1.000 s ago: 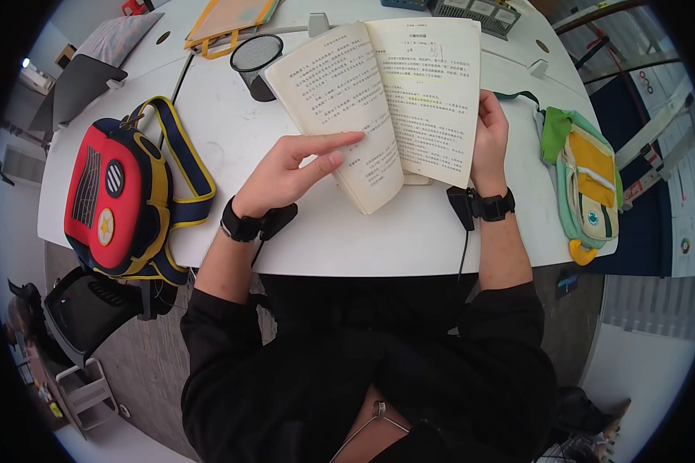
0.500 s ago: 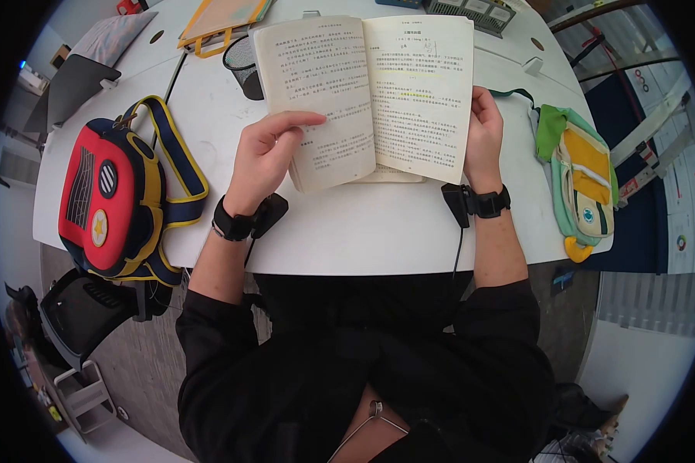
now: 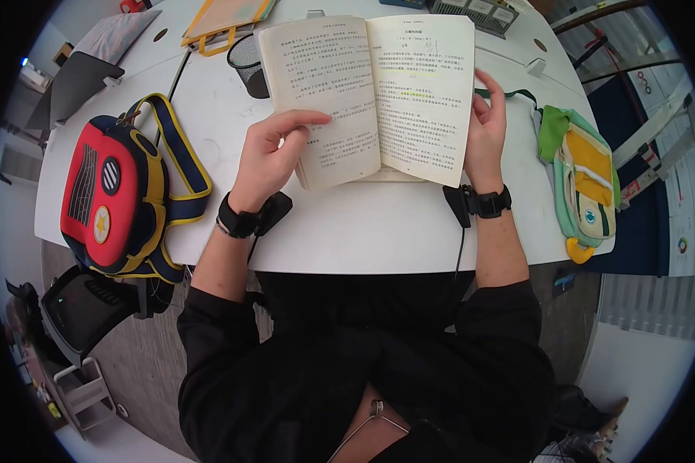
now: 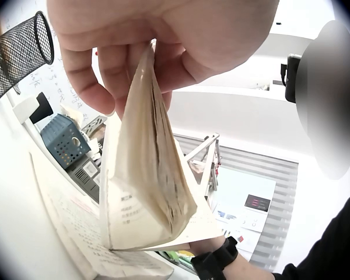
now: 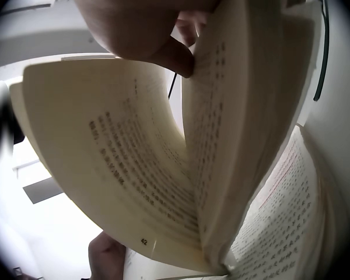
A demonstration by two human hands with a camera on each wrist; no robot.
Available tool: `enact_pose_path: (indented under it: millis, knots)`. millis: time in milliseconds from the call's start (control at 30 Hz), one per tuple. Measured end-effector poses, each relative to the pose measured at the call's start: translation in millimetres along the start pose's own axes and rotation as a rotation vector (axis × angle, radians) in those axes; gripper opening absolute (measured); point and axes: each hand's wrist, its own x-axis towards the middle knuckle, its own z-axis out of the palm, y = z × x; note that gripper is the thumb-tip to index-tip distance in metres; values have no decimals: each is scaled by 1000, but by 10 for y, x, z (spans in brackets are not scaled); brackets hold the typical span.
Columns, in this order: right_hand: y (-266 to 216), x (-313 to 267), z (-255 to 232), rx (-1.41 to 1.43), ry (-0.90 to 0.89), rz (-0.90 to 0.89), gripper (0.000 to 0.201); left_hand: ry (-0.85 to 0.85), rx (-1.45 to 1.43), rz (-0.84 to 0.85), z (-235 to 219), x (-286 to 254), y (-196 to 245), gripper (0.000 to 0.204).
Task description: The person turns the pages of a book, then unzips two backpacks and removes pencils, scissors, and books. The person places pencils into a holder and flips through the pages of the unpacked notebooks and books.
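An open paperback book (image 3: 421,100) with printed text and yellow highlighting is held up over the table. My left hand (image 3: 266,158) grips its left pages, index finger lying across the print. In the left wrist view, the hand's fingers curl around the edge of the thick stack of pages (image 4: 146,151). My right hand (image 3: 486,139) holds the book's right edge, and the thumb (image 5: 178,57) presses on the page in the right wrist view. A page numbered 42 (image 5: 122,157) bows outward there. More printed pages (image 4: 76,227) lie below the raised book.
A red backpack (image 3: 104,193) with navy straps stands at the left, and a green and yellow bag (image 3: 587,181) lies at the right. Behind the book are a black mesh pen cup (image 3: 249,65), a folder bag (image 3: 224,23) and a grey basket (image 3: 479,14) on the white table (image 3: 347,239).
My left hand has moved left with the left pages, which were slanted and now spread more squarely beside the right ones. The right hand keeps its hold, its index finger reaching slightly higher.
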Motion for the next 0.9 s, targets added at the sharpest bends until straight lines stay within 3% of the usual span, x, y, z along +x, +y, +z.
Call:
enact_pose_path:
  millis: [167,333,533,833,900]
  knots:
    - [15,8,-20,-32,5,-13,30,-16,25,-15,-3,-9,17,28]
    - [79,53,-124,225,-38,90,24,-35,25,-1,2,-16,-11,29]
    - [47,18,-25,24,-17,-5,22,-43,22,-5,5,-17,-16,28]
    - [28,0,21,4,14,-70,26,-46,25,-11,7,-10,10,29]
    - [66,11,-82,62,-31,-7,30,-45,30,9,7,-11,25,29]
